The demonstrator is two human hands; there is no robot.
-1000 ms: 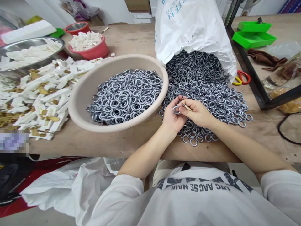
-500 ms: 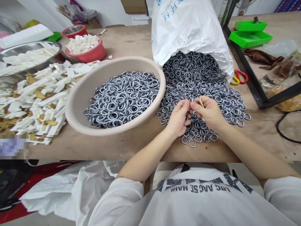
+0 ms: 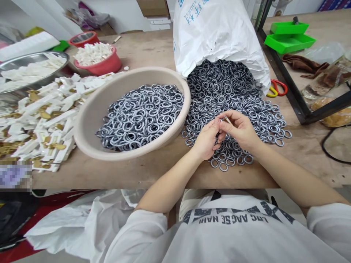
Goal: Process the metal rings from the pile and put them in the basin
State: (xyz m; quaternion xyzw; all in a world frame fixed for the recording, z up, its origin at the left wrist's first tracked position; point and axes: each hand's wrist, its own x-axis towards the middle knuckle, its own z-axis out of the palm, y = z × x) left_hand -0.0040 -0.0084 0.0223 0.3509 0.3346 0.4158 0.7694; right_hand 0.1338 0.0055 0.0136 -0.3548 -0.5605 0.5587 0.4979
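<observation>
I have both hands together above the loose pile of grey rings [image 3: 260, 120] on the tabletop [image 3: 153, 173]. On my left hand [image 3: 206, 140], the fingers curl inward with the thumb drawn close to them, tips meeting those of the other hand. I can't tell how firmly they close, or whether a ring sits between them; the fingertips cover that spot. On my right hand [image 3: 242, 131], the thumb and index finger are pinched on a thin pale stick [image 3: 226, 119], leaving hardly any gap.

I see only a short stretch of the stick; the rest is hidden by the fingers. It looks slim, straight and light-coloured. Its long axis slants, the exposed end pointing away from my body and a little toward my left, the other way running back into my right hand's grip.

The rings are round, mostly flat or leaning on one another, facing many ways. They spill from the open mouth of the white sack [image 3: 214, 36], which faces me. Just to the left of the pile, the beige basin [image 3: 89, 120] holds a heap of similar rings. Farther left lie white and brown pieces [image 3: 52, 120]; beside the sack on the right are red and yellow handles [image 3: 280, 87].
</observation>
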